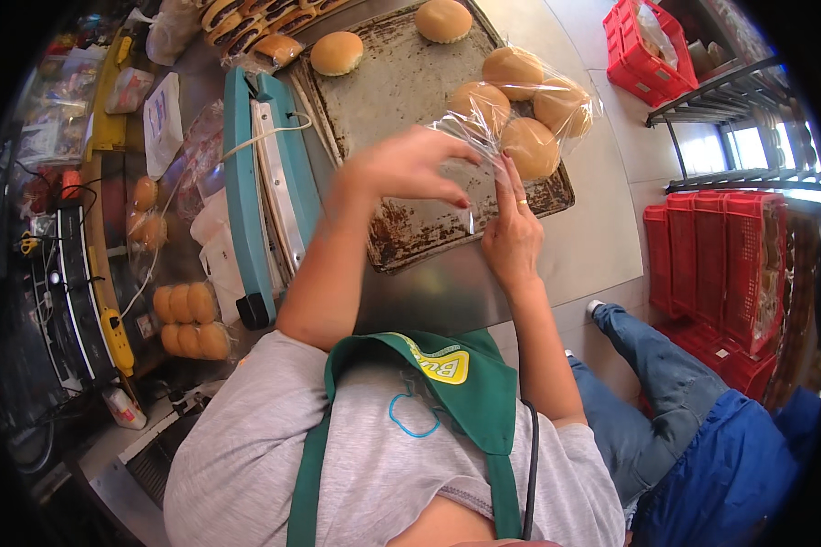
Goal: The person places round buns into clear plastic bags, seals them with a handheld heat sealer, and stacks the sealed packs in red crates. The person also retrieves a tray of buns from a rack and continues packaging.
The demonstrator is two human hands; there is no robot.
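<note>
A clear plastic bag [575, 98] with several round buns [531, 149] inside rests at the right side of a worn, dark-stained baking tray [406, 68]. My right hand [516, 228], a ring on one finger, has its fingers pressed together at the bag's gathered neck. To its left, my left hand [410, 167] is slightly blurred, with thumb and fingers spread apart beside the loose plastic of the bag's mouth. Two loose buns, one at the left [337, 54] and one at the far edge [443, 20], lie on the tray.
A teal bar sealer [246, 182] with a white cord stands left of the tray. Filled breads [265, 18] lie beyond it, and bagged rolls [192, 319] at left. Red crates [711, 264] and a dark rack [730, 91] are at right. Another person in jeans [666, 365] is close by at right.
</note>
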